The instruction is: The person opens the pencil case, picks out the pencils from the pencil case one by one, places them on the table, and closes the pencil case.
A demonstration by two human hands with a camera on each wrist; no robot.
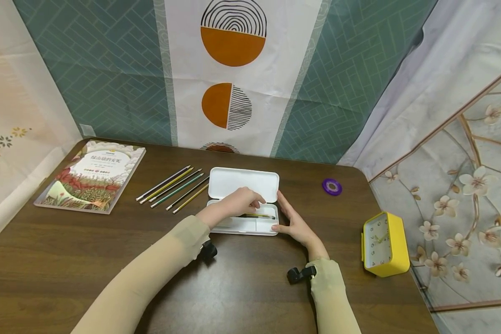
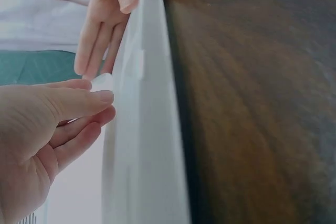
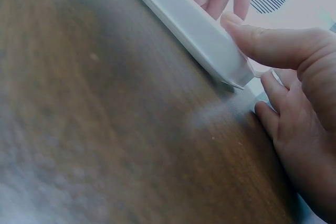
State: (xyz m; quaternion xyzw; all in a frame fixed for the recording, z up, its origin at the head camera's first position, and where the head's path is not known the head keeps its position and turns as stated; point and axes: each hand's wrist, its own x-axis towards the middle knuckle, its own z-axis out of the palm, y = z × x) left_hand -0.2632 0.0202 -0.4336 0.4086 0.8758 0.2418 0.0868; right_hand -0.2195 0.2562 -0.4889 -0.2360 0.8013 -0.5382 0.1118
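A white pencil case [image 1: 244,226] lies with its lid [image 1: 242,182] raised behind it, and a few pencils [image 1: 258,215] show in its rear compartment. My left hand [image 1: 243,199] hovers over that compartment with loosely bent fingers. In the left wrist view its thumb and fingertips are close together, with nothing visible between them. My right hand [image 1: 294,221] rests against the case's right end. Its thumb [image 3: 262,43] touches the front corner, while the other fingers stretch straight along the side towards the lid. The left hand hides part of the case's inside.
Several pencils [image 1: 179,185] lie side by side left of the case. A book [image 1: 93,176] with an illustrated cover is at the far left. To the right are a purple ring-shaped roll [image 1: 331,186] and a yellow clock [image 1: 385,244] near the table's edge.
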